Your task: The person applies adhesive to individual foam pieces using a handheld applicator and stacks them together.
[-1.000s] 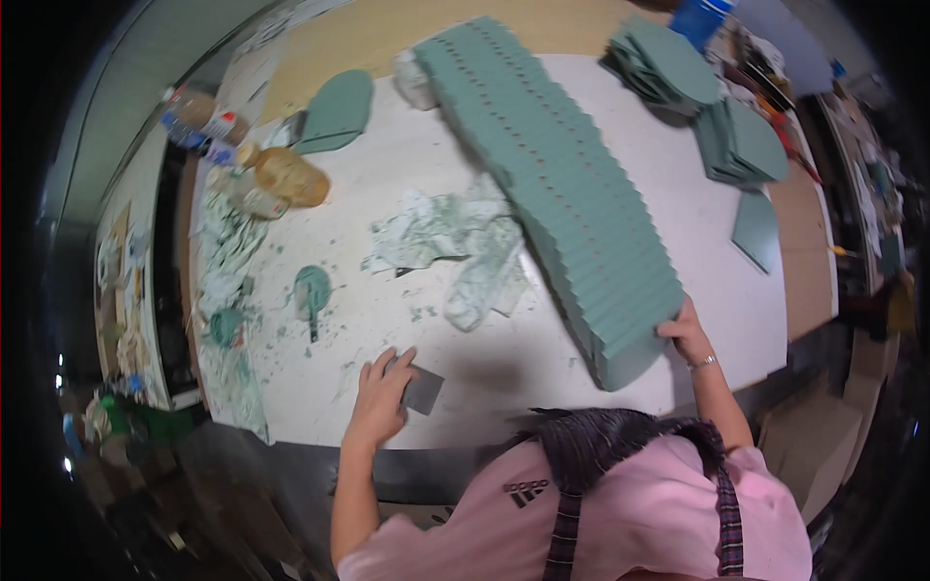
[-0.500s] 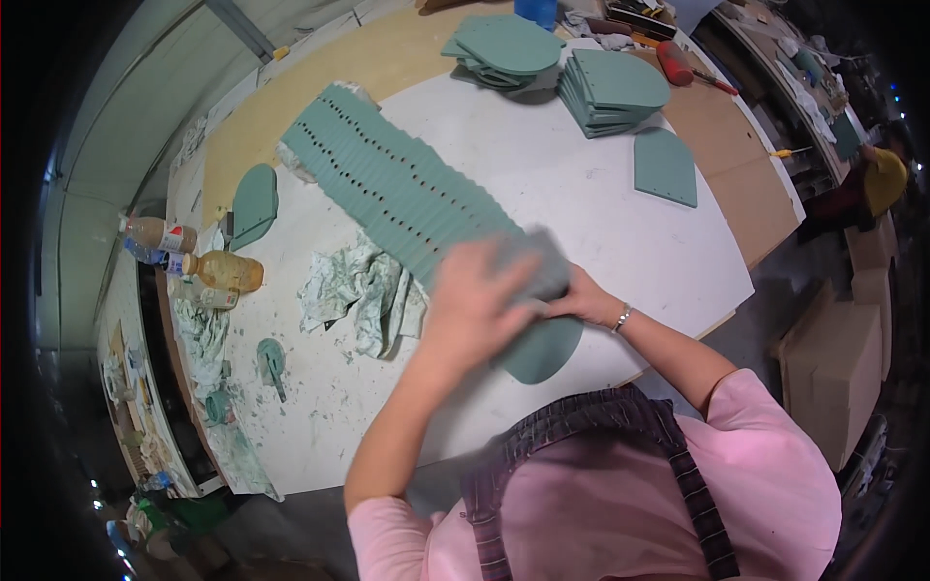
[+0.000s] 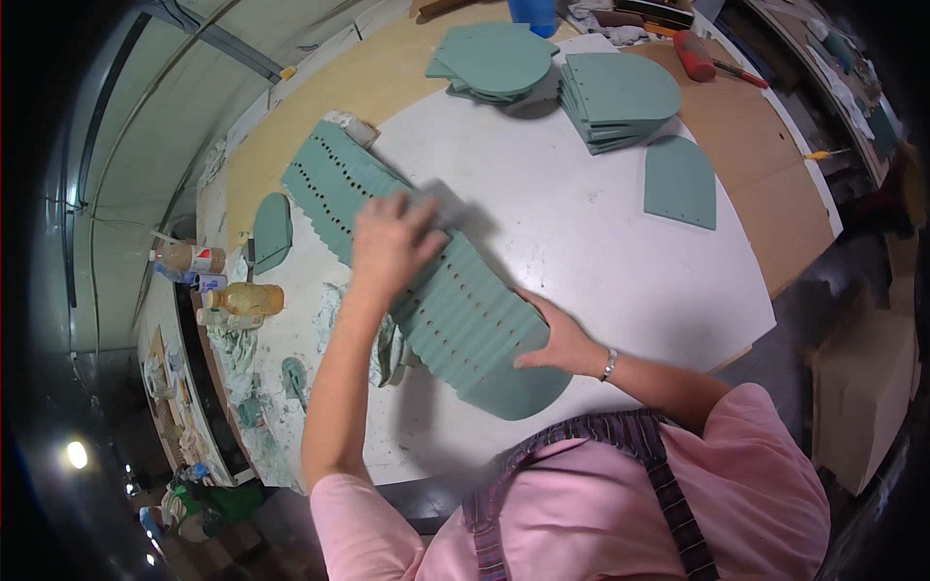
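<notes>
White worktable (image 3: 620, 252) under a head-worn view. Left hand (image 3: 387, 242), fingers closed on a small grey pad (image 3: 441, 208), now lies on the fanned row of green arch-shaped pieces (image 3: 436, 300), having come up from the near edge a second ago. Right hand (image 3: 557, 339) rests flat and open at the row's near end, steadying it. Stacks of green pieces (image 3: 615, 97) sit well apart beyond; bottles (image 3: 228, 290) stand left. Bare tabletop lies to the right.

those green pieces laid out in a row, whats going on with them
A person in a pink shirt works at a white table. The left hand presses a small grey pad onto a long overlapping row of green pieces. The right hand lies flat on the row's near end. More green stacks sit beyond.
</notes>
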A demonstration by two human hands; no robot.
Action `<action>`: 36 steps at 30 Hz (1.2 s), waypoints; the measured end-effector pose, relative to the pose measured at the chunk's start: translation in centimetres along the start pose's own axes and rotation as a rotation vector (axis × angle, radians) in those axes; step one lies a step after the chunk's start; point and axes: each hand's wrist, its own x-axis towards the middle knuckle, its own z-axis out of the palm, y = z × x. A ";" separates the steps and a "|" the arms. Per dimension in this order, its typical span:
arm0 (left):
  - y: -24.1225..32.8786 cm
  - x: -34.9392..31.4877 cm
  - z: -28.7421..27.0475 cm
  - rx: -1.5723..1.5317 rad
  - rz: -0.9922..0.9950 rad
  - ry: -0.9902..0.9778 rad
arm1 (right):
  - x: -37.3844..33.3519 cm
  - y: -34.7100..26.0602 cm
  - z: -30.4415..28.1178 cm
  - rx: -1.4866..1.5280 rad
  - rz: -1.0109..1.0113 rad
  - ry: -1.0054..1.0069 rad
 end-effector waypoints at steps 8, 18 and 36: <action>-4.3 1.5 0.0 -0.112 0.143 -0.145 | -0.1 -2.0 -0.5 -0.151 0.045 -0.027; -9.2 5.0 0.4 -0.051 0.199 -0.089 | 0.3 -2.1 -1.4 -0.127 0.108 -0.082; -35.4 6.4 3.9 -0.321 -0.378 0.278 | -0.1 -0.3 -0.2 0.054 0.067 -0.081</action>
